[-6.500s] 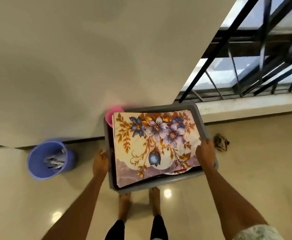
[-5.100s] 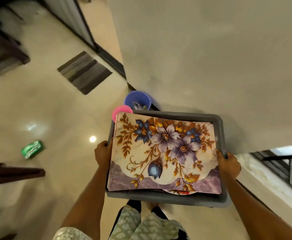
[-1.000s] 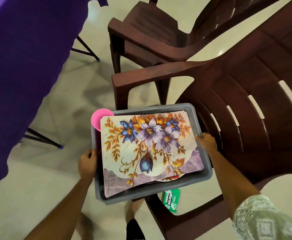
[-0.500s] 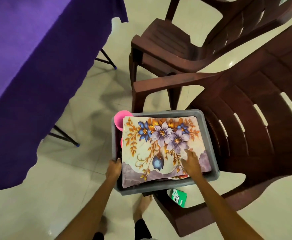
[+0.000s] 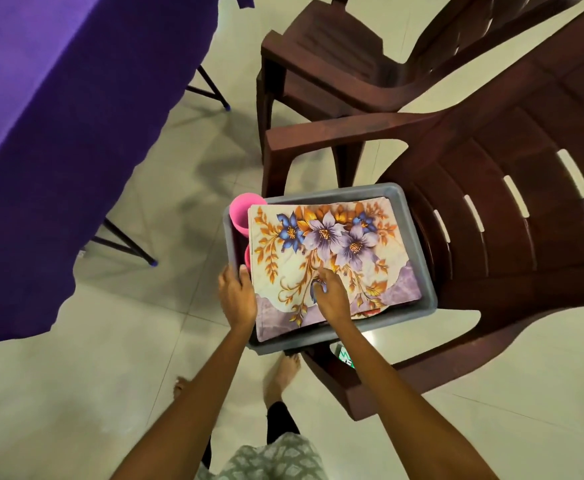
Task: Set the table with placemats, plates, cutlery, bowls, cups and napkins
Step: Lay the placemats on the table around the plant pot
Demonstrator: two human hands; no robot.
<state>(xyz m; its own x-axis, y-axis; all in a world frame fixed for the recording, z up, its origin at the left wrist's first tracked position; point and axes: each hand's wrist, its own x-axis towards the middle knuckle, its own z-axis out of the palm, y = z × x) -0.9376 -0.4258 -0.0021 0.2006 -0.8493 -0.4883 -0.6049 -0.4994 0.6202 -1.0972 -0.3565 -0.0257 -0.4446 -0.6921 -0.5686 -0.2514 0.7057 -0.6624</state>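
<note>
Placemat (image 5: pixel 335 251) tops the tray (image 5: pixel 418 237), which sits on the chair (image 5: pixel 512 258) seat; cup (image 5: pixel 243 214) at its ten o'clock corner. My left hand (image 5: pixel 236 289) grips the tray's nine o'clock rim, my right hand (image 5: pixel 330 294) rests fingers on the placemat. Best pinch one edge and peel only the top mat, steadying the tray, then carry it to the counter (image 5: pixel 58 116).

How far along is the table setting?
Barely begun. The grey tub sits on the brown chair, floral placemat and pink cups inside. Left hand holds the rim; right hand touches the placemat. The purple-clothed table shows nothing laid.
</note>
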